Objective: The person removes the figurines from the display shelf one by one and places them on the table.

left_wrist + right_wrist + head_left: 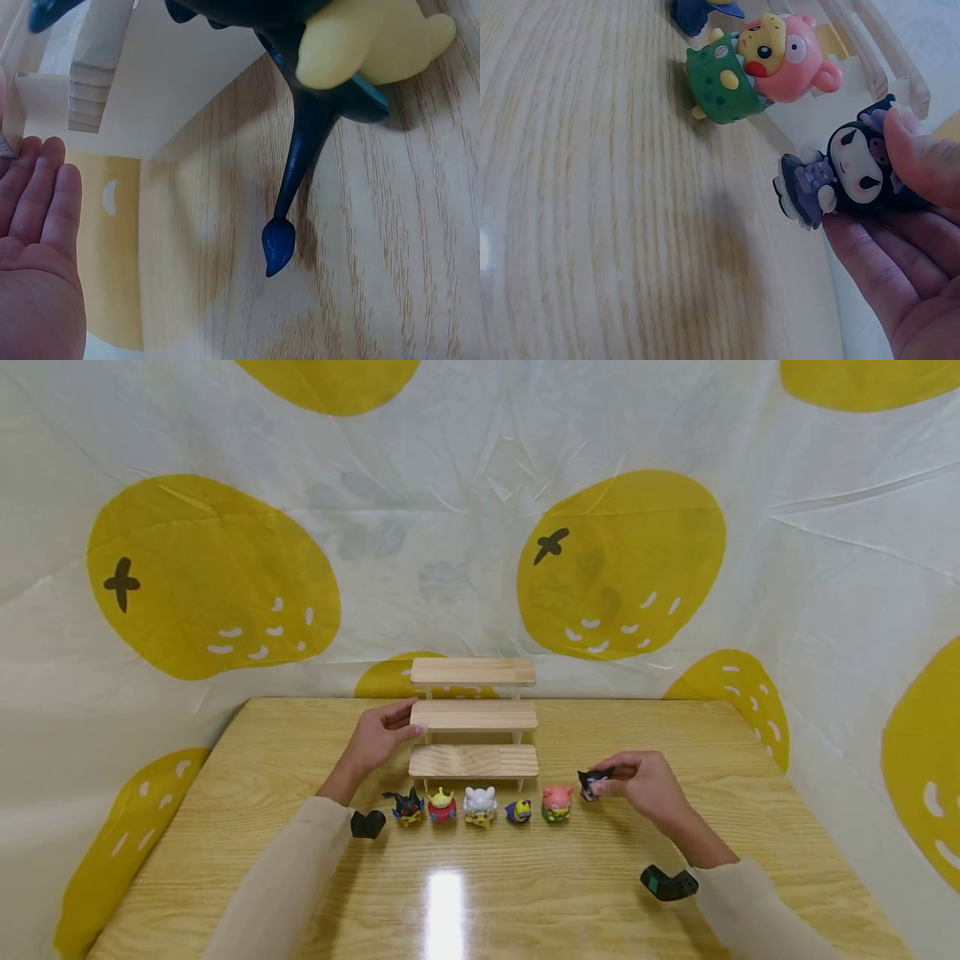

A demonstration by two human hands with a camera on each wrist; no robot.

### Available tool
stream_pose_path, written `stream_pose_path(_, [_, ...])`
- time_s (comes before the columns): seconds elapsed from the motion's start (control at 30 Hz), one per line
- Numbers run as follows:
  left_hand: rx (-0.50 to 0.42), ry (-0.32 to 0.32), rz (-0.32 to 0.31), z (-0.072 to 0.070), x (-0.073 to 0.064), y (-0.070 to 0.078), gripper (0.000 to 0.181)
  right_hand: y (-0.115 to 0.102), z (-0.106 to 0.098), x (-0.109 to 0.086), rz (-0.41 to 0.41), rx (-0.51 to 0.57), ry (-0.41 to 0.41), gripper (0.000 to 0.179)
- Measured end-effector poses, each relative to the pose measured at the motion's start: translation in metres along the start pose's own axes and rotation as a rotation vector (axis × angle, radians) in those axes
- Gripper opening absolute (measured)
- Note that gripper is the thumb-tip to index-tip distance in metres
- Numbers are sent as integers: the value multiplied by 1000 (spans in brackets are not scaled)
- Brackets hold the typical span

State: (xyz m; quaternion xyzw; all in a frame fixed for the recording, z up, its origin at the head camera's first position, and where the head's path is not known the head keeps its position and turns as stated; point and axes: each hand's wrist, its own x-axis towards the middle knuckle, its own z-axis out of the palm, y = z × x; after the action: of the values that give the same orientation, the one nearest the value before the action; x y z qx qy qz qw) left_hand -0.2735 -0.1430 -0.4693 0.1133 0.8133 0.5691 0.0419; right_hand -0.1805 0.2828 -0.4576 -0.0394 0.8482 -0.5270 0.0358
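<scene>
My right hand [641, 781] pinches a small black-hooded figurine [859, 161] between thumb and fingers. It has a white face and a purple dress. My left hand [375, 739] holds the left end of the middle step of a three-tier wooden display stand [472, 716], thumb in front and fingers behind. In front of the stand stands a row of figurines: a black one with a thin tail [408, 807], a red and green one [442, 807], a white one [479, 806], a purple and yellow one [518, 812] and a pink-hooded one in green [769, 64].
A wood-grain table [465, 877] carries everything. Behind and beside it hangs a pale curtain [450, 568] with large yellow fruit prints. Black wrist devices [669, 883] sit by both sleeves. The left wrist view shows the black figurine's tail [300, 165] close beneath the camera.
</scene>
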Motion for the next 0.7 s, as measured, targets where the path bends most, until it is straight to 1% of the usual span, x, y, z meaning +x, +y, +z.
stream_pose_path(0.4, [12, 4, 0, 0, -1, 0, 66, 7, 0, -3, 11, -22, 6, 27])
stream_pose_path(0.63, [6, 3, 4, 1, -1, 0, 67, 13, -2, -4, 2, -5, -11, 27])
stream_pose_path(0.7, [4, 1, 7, 1, -1, -1, 67, 14, -2, -4, 5, -21, -8, 26])
